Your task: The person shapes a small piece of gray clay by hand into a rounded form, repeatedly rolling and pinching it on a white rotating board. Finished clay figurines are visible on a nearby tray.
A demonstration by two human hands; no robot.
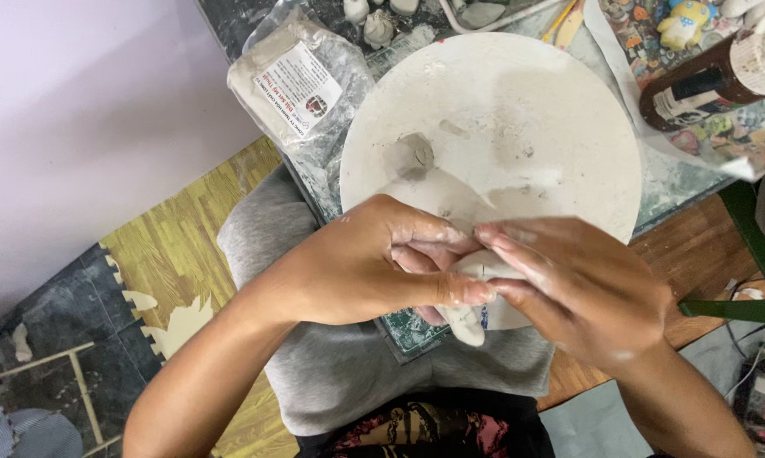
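Observation:
Both of my hands meet over the near edge of a round white work board (518, 102). Between them sits a lump of pale clay (477, 270). My left hand (374, 263) cups it from the left with the thumb pressed on top. My right hand (577, 288) covers it from the right, fingers laid flat over it. A tail of clay (467, 326) hangs below the fingers. A small grey clay scrap (409, 157) lies on the board's left part.
A plastic bag of clay with a white label (302, 85) lies left of the board. A brown bottle (713, 76) lies on its side at the top right. Small clay figures (378, 27) stand at the far edge. A green frame (760, 254) stands at the right.

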